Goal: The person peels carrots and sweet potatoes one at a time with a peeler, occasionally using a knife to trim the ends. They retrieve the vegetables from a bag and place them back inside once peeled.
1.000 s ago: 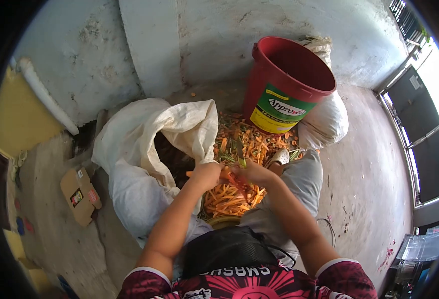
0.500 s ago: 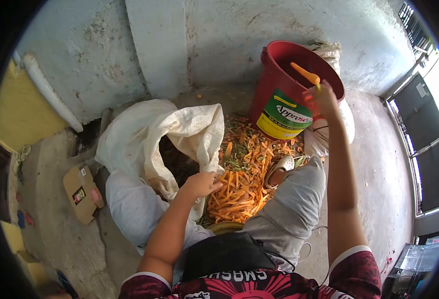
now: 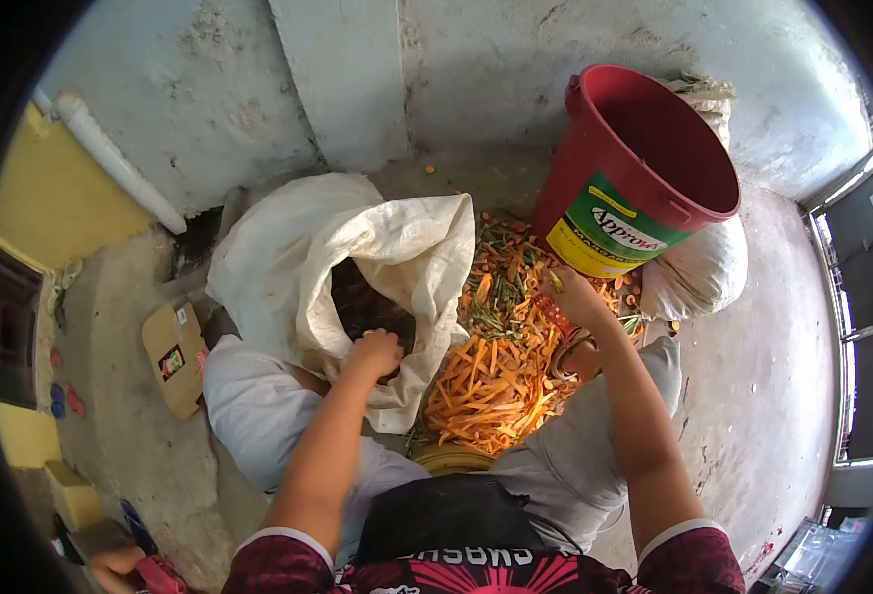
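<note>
My left hand (image 3: 377,350) is at the mouth of a white woven sack (image 3: 416,230), with its fingers curled over the dark opening. What it holds, if anything, is hidden. My right hand (image 3: 572,297) is closed around a small tool with a yellow-green end (image 3: 556,281), just below the bucket's label. Under and beside this hand spreads a heap of orange carrot peelings (image 3: 496,381) mixed with green stem ends (image 3: 496,297). A large dark red bucket (image 3: 595,129) with a margarine label leans at the back right.
Another filled white sack (image 3: 704,257) stands behind the bucket. A yellow rim (image 3: 451,457) shows between my legs. To the left lie a piece of cardboard (image 3: 174,358) and slippers (image 3: 73,398). A grey wall (image 3: 476,79) closes off the back. Another person's arm (image 3: 114,569) shows at the lower left.
The carrot above the bucket is out of sight. My right hand has dropped from the bucket's rim to the peelings. My left hand has moved from the sack's edge into its mouth.
</note>
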Action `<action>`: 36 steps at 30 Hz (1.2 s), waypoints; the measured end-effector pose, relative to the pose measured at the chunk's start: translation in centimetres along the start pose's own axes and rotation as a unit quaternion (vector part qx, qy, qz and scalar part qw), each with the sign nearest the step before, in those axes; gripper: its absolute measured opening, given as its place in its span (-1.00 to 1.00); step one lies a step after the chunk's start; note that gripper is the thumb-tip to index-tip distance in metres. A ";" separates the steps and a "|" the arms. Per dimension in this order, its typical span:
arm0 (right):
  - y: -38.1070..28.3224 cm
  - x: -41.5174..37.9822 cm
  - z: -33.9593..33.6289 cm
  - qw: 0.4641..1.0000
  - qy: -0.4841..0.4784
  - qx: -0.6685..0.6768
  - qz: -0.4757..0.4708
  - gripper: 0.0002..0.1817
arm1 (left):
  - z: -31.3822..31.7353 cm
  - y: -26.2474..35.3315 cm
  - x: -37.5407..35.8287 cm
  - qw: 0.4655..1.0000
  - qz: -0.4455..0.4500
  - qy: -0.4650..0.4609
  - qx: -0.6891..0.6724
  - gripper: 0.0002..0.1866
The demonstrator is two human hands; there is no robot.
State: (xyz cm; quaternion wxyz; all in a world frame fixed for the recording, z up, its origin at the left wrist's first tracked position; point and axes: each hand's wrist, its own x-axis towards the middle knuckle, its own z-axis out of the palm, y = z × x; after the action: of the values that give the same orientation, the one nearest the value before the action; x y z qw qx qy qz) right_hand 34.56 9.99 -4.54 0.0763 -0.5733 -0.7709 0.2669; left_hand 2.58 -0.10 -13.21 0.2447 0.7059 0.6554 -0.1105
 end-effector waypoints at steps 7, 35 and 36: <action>-1.1 2.4 0.1 0.997 -0.036 0.007 -0.067 -0.70 | 4.8 -3.4 -0.2 0.955 -0.127 -0.236 0.125 -0.58; -2.7 3.5 -1.0 0.990 -0.091 0.081 -0.069 -0.76 | 13.2 3.6 3.9 0.942 0.079 -0.213 -0.246 -0.66; -2.8 3.6 -1.2 0.990 -0.107 0.072 -0.063 -0.75 | 13.3 1.8 4.5 0.952 0.042 -0.157 -0.259 -0.67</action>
State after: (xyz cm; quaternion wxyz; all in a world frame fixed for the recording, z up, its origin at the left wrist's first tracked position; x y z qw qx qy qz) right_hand 31.51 13.15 -2.86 0.0507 -0.4843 -0.7883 0.3762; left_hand 7.09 -2.75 -26.34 0.5234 0.6188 0.5846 -0.0356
